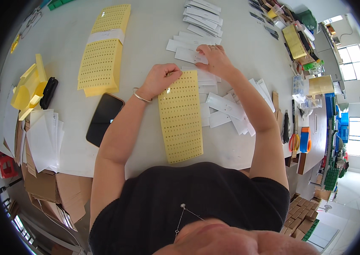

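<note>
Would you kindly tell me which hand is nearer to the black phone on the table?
Left. The left hand, holding the yellow sheet, is up and right of the phone; the right hand is farther right, at the white cards.

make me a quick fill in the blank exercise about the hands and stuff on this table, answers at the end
The left hand holds the upper end of a patterned sheet whose colour is ____. The right hand is at one end of a card whose colour is ____. The phone lies to the ____ of the patterned sheet. A ring is worn on the ____ hand.

Missing words: yellow; white; left; right.
</note>
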Demonstrator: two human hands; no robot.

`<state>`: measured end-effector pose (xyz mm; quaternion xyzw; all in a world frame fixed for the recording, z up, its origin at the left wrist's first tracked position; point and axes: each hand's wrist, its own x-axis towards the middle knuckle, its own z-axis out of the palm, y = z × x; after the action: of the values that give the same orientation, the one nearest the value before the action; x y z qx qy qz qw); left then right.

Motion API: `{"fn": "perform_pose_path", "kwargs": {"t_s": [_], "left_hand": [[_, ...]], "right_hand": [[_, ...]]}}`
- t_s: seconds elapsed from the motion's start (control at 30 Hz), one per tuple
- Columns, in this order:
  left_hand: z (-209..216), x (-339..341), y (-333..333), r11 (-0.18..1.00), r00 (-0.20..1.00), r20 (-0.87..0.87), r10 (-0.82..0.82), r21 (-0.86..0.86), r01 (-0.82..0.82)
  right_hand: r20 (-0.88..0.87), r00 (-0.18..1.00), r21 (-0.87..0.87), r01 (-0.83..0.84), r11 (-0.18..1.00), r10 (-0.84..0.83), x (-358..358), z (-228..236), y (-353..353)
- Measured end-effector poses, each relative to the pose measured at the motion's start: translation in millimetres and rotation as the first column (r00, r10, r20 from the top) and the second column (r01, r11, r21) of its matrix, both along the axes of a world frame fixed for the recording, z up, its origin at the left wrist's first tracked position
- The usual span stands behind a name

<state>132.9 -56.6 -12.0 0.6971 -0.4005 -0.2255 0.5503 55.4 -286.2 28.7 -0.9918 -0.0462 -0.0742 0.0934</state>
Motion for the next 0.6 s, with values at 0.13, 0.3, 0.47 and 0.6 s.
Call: {"fn": "perform_pose_path", "kwargs": {"t_s": [0.13,0.3,0.47,0.6], "left_hand": [[4,-1,1,0.997,0.997,-0.074,0.020,-0.077,-0.026],[-1,1,0,0.998,0.999,-0.047,0.028,-0.060,-0.031],[2,-1,-2,1.000,0.999,0.050,0.000,-0.017,0.001],[3,-1,-1,1.000,0.997,0.077,0.006,0.010,-0.007]], "right_hand": [[-0.146,0.989,0.209,0.069,0.975,-0.038,-19,15,6],[-0.232,0.953,0.368,-0.098,0.925,0.193,-39,36,21],[0.037,0.997,0.452,-0.081,0.889,0.072,-32,26,30],[0.222,0.949,0.074,-0.245,0.967,0.223,-29,21,40]]}}
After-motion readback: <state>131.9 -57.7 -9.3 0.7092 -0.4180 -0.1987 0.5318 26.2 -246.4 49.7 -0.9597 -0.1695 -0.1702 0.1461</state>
